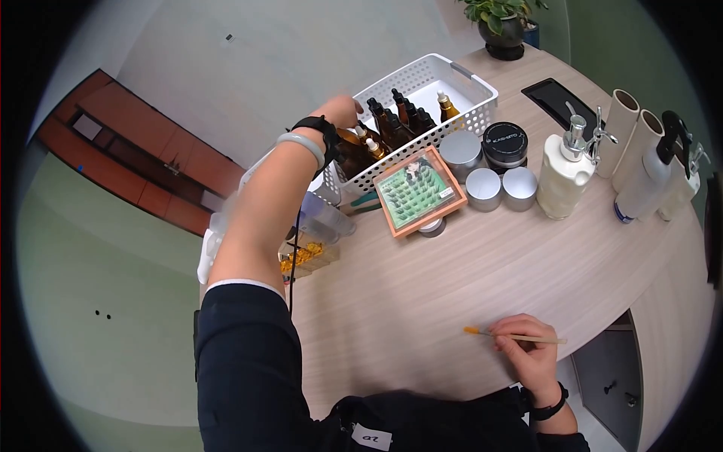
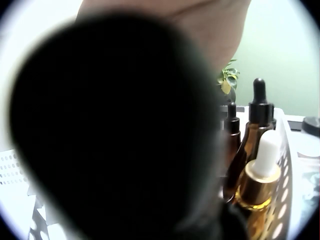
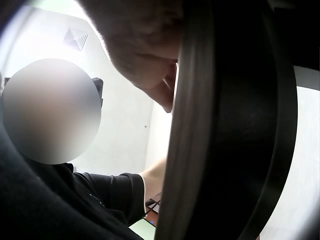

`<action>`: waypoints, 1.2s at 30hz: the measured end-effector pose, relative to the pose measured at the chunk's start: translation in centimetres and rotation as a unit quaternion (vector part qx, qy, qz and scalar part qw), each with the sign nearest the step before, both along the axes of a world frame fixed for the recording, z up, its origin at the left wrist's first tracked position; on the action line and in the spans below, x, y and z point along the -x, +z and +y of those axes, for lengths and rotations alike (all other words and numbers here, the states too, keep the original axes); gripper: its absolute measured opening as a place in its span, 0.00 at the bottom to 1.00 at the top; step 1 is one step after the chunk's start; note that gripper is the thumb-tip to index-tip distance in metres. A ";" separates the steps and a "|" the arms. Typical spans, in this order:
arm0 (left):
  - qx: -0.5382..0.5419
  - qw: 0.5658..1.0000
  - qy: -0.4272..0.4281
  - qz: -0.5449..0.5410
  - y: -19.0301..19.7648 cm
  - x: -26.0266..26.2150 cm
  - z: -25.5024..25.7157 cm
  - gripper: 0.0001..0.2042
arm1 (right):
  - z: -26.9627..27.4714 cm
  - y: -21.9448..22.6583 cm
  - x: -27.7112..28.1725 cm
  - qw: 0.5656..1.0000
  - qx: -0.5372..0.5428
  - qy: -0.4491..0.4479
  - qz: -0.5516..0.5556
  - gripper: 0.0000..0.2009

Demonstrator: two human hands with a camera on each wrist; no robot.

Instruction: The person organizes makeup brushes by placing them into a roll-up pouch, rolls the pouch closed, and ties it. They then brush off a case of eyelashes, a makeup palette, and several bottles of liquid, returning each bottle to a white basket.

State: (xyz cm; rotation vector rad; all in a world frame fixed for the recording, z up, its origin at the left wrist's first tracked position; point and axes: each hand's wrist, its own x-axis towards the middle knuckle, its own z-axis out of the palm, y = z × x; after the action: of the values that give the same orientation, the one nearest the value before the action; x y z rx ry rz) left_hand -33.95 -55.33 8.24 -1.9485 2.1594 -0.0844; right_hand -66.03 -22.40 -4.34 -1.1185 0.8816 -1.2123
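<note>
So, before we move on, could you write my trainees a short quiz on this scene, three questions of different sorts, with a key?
1. Multiple choice: what does the right hand hold?
A) a pump bottle
B) a small brush with orange bristles
C) a black-lidded jar

2. True or false: the left hand is nearer the white basket than the right hand is.

3. Fill the gap: in the basket, the lone dropper bottle standing apart from the dark-topped ones, on the side toward the plant, has a ______ rubber bulb.

Key: 1 B; 2 true; 3 white
</note>
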 end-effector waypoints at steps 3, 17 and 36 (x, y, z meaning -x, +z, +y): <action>-0.034 0.998 0.017 -0.044 -0.5 0.2 -0.5 0.15 | 0.0 0.0 0.1 1.000 0.005 0.006 0.000 0.03; 0.047 0.995 0.084 -0.035 -1.7 -0.5 0.0 0.11 | 0.1 0.2 0.1 1.000 0.000 0.009 0.002 0.05; 0.082 0.991 0.070 0.073 -0.1 -2.9 0.1 0.12 | 0.2 -0.4 -0.3 1.000 0.008 0.002 0.004 0.04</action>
State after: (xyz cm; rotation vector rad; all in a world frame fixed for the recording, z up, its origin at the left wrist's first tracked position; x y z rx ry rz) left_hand -31.04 -55.25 8.16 -2.2584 2.1578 -0.1018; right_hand -65.75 -22.16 -4.71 -1.1384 0.8775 -1.2137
